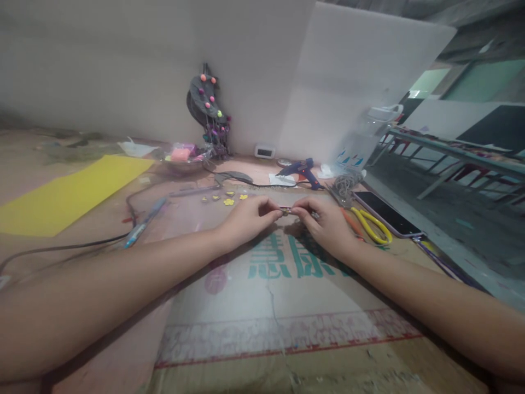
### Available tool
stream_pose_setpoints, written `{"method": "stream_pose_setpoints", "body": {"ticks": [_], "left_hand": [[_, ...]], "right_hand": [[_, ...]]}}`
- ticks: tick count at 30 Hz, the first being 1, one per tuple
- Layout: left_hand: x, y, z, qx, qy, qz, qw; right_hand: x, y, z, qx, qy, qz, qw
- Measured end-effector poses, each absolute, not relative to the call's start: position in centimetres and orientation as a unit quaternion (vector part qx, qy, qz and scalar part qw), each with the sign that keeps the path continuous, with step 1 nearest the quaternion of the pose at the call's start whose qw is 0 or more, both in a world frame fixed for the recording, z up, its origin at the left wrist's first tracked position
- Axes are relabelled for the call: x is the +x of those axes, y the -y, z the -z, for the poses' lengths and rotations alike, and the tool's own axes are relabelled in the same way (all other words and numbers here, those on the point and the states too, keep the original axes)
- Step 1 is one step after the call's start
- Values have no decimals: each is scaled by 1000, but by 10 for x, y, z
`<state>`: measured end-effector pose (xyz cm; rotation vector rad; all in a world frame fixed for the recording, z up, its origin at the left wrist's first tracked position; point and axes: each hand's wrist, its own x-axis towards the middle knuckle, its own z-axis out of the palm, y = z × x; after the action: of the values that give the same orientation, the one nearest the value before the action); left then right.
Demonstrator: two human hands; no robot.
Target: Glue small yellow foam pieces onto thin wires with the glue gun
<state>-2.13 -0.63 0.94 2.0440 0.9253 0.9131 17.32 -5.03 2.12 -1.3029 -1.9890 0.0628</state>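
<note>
My left hand (252, 216) and my right hand (324, 221) meet in the middle of the view, each in a pinch. Between their fingertips is a small piece (286, 210) with a pinkish edge and a yellowish part; it is too small to name. Just left of my left hand lie several small yellow flower-shaped pieces (228, 202) on the table. Under both hands is a printed cardboard sheet (238, 306) with green characters. Beyond my fingers, a blue hot glue gun (301, 168) rests on its side.
To the right are yellow-handled scissors (371, 225), a phone (388, 212) and a clear plastic jug (361, 142). Leftward lie yellow paper (77, 191), a blue pen (145, 221) and a black cable (65, 249). A grey crescent ornament (205, 104) with coloured balls leans against the wall.
</note>
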Motion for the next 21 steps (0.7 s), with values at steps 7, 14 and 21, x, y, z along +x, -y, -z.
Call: {"method": "stream_pose_setpoints", "body": {"ticks": [7, 14, 21], "left_hand": [[-22, 7, -10, 790, -350, -367, 344], [-22, 10, -16, 762, -364, -402, 354], [-22, 10, -14, 764, -362, -395, 360]], "right_hand": [[172, 50, -19, -508, 778, -72, 363], [176, 44, -13, -495, 775, -65, 387], [176, 48, -19, -504, 775, -3, 382]]}}
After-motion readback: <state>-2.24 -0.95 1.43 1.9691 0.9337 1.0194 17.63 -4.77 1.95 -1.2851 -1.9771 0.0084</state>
